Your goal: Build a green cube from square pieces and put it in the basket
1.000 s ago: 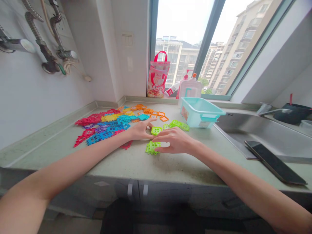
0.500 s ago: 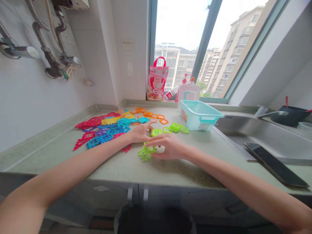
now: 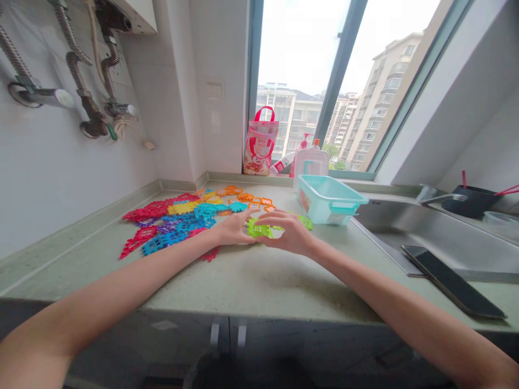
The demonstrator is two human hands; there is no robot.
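Several bright green plastic interlocking tiles with toothed edges and cut-out windows lie in a small pile on the counter between my hands. My left hand curves around the pile's left side, thumb and forefinger spread apart. From the right, my right hand has its bent fingers and thumb around the pile's edge; its palm side is partly hidden. More green tiles show just behind the right hand. Left of my left hand spreads a heap of like tiles: blue, red, yellow and orange.
A mint-green plastic box stands at the back beside the steel sink. A dark phone lies across the sink's near rim. A pink bag and bottles stand by the window. Below me runs the counter's front edge.
Both hands have shifted slightly; the right moved away from me, bringing the near green tiles back to the others, where they now form one pile. The camera view has tilted up a little.
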